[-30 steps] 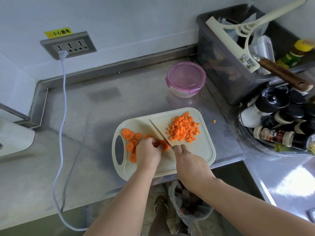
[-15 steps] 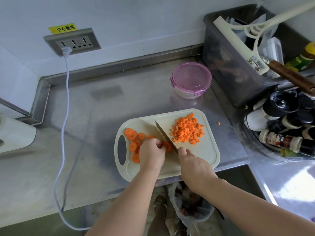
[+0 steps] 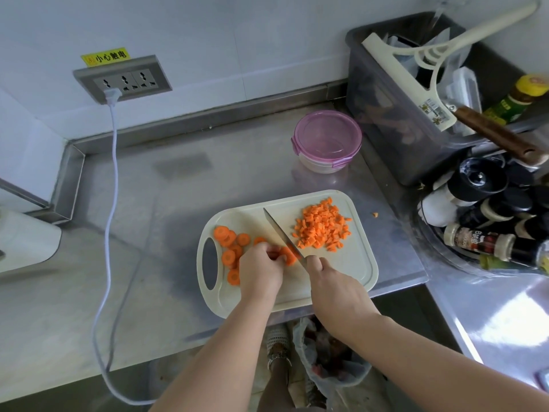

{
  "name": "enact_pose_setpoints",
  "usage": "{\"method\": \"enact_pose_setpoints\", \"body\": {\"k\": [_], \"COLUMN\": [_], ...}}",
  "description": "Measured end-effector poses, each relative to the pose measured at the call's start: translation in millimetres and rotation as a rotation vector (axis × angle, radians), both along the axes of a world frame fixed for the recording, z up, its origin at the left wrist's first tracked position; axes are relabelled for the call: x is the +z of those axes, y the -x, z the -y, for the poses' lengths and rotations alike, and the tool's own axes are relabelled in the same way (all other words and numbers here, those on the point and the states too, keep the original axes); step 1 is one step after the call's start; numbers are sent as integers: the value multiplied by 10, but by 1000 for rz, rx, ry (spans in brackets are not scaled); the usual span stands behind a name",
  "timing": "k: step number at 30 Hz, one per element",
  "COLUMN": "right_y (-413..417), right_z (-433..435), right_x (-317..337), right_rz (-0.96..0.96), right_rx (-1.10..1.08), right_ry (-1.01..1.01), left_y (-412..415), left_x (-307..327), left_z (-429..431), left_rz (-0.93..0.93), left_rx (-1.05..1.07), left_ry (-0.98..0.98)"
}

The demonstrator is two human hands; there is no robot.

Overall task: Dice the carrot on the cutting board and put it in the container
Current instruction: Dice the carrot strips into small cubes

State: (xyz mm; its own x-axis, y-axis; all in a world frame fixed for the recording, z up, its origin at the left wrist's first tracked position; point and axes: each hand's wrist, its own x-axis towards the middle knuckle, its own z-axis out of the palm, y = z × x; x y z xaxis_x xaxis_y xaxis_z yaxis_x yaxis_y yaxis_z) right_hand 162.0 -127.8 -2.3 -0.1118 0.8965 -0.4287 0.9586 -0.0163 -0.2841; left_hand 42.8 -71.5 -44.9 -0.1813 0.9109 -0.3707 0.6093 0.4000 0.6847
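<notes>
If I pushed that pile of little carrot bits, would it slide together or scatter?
Probably scatter. The diced carrot is a loose heap of separate cubes, and one stray bit already lies off the cutting board. Cubes likely tumble rather than roll.

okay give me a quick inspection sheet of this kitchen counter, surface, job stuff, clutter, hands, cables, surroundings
Surface: steel counter, one stray carrot bit.
Job's things: cutting board with carrot slices and diced carrot pile; container lid on.
Clutter: grey bin with squeegee; spice bottles.
Grippers: left hand steadies slices; right hand grips knife.
Cables: white cord from wall socket.
Surroundings: tiled wall; bagged waste bin below.
</notes>
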Motion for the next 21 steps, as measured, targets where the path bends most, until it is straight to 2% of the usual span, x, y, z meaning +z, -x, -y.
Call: {"method": "enact_pose_setpoints", "body": {"k": [13, 21], "right_y": [86, 60], "right_z": [12, -64], "right_x": [-22, -118], "right_rz": [36, -12], "right_rx": [-1, -30], "right_ry": [27, 87], "left_y": [-1, 1], "left_x": [28, 21], "left_z": [-4, -4], "left_rz": [-18, -48], "left_rx": [-24, -37], "left_ry": [-23, -29]}}
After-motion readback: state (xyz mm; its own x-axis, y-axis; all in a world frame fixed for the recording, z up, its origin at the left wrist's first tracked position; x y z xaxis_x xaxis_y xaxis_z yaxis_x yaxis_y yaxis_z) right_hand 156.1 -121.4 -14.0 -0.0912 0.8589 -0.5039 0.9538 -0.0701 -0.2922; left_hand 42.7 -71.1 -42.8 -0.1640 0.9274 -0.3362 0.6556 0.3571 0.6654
